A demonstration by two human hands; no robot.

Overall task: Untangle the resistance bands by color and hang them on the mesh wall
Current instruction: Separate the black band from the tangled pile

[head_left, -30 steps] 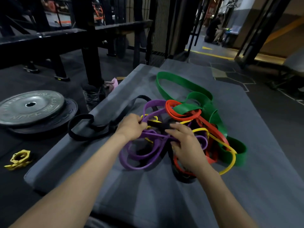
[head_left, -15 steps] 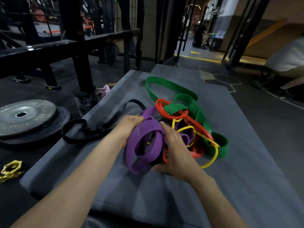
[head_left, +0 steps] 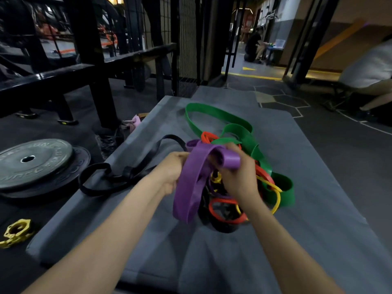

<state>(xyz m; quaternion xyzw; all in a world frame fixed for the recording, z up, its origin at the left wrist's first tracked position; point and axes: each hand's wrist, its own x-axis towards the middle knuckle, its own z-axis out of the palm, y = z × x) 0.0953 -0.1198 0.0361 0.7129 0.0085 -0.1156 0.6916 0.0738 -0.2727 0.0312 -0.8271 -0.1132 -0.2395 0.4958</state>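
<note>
The purple band [head_left: 192, 183] is up off the heap, a wide loop of it draped between the two hands and hanging down toward the grey mat [head_left: 233, 262]. The left hand [head_left: 172, 171] has its fingers curled round one side of the loop, and the right hand [head_left: 237, 175] pinches the other end, where the strap folds over the knuckles, so the two seem to be holding it apart from the rest to see where it is caught. Its lower strands run into the knot beneath the right hand, so I would say purple is not free yet. Under and beyond the hands the tangle lies on the mat: the orange band [head_left: 224, 211] and the thin yellow band [head_left: 275, 196] wound through each other, and the broad green band [head_left: 218, 115] sprawled away toward the far end. A black band [head_left: 101, 179] trails off to the left, partly off the pile. Beside the mat on the floor sit a weight plate [head_left: 31, 162] and a yellow collar [head_left: 17, 232]. The mesh wall [head_left: 186, 39] stands beyond the mat's far end, and I can see no band on it, so hanging looks some way off.
</note>
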